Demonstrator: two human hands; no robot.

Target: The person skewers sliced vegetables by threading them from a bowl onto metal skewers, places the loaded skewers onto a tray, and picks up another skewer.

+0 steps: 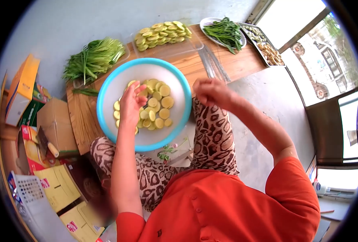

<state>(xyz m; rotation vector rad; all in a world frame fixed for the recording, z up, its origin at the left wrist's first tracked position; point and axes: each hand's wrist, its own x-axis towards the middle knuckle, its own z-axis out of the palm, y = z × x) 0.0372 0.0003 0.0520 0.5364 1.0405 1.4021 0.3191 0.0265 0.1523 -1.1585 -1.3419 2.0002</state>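
Observation:
A large white basin with a light blue rim (182, 86) rests at my knees, by the wooden board. Many round yellow-green vegetable slices, like squash (164, 113), lie inside it. My left hand (131, 103) is over the basin's left half, its fingers apart and slightly bent, with nothing visible in them. Just beyond the basin's right rim, above my knee, is my right hand (212, 92). Its fingers are curled closed, and whatever they may hold is hidden.
Behind the basin, a clear tray (195, 45) carries stacked slices. Cut green stems (94, 58) lie left of it; a plate of leafy greens (225, 34) and a metal tray (263, 54) stand right. A knife (48, 144) leans among boxes at left.

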